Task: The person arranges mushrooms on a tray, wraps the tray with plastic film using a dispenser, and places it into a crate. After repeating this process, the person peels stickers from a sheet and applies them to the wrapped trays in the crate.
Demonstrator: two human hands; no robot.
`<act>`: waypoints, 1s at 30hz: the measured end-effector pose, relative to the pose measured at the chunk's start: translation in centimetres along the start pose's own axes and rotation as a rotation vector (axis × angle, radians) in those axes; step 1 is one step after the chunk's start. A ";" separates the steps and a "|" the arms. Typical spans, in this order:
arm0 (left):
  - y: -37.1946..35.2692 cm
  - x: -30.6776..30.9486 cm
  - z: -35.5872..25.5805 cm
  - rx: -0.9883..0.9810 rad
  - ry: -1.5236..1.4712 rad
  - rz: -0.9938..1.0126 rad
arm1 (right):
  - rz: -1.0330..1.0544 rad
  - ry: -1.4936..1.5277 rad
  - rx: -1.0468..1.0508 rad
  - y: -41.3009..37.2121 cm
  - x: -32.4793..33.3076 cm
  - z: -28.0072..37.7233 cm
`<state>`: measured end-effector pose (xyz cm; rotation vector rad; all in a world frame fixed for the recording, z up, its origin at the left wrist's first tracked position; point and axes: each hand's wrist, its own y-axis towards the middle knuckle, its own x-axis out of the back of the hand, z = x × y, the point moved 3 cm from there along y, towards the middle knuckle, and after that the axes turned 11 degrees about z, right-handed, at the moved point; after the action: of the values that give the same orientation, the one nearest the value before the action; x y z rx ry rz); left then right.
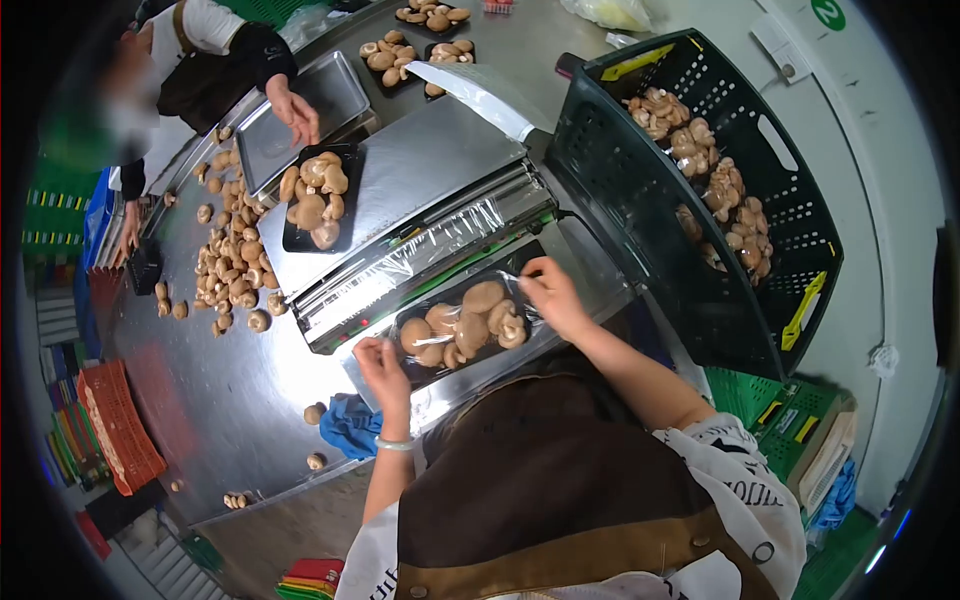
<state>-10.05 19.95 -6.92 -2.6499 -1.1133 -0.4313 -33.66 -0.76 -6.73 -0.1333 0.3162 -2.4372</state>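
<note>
In front of me a black tray of brown mushrooms (466, 328) sits against the near side of a wrapping machine (400, 262). Clear plastic film (515, 287) stretches over the mushrooms. At the tray's left end, my left hand (384, 375) has its fingers pinched on the film. My right hand (552, 298) pinches the film at the far right corner. On top of the machine rests another black tray of mushrooms (318, 200), which has no visible film. A co-worker's hand (293, 112) reaches close to that tray.
Loose mushrooms (235, 265) are heaped on the steel table (180, 400) to the left. A dark green crate (640, 225) holding wrapped packs stands at the right. A metal tray (345, 85) and several filled trays (388, 60) lie beyond. A blue cloth (350, 427) is by my left wrist.
</note>
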 end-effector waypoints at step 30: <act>-8.1 -14.6 -20.7 -0.236 -0.618 1.639 | 0.508 -0.553 -0.403 -12.9 10.2 13.5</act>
<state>-29.36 9.21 7.87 -2.8533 1.2423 0.6227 -47.07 -0.17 9.80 -0.7838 0.5097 -1.7243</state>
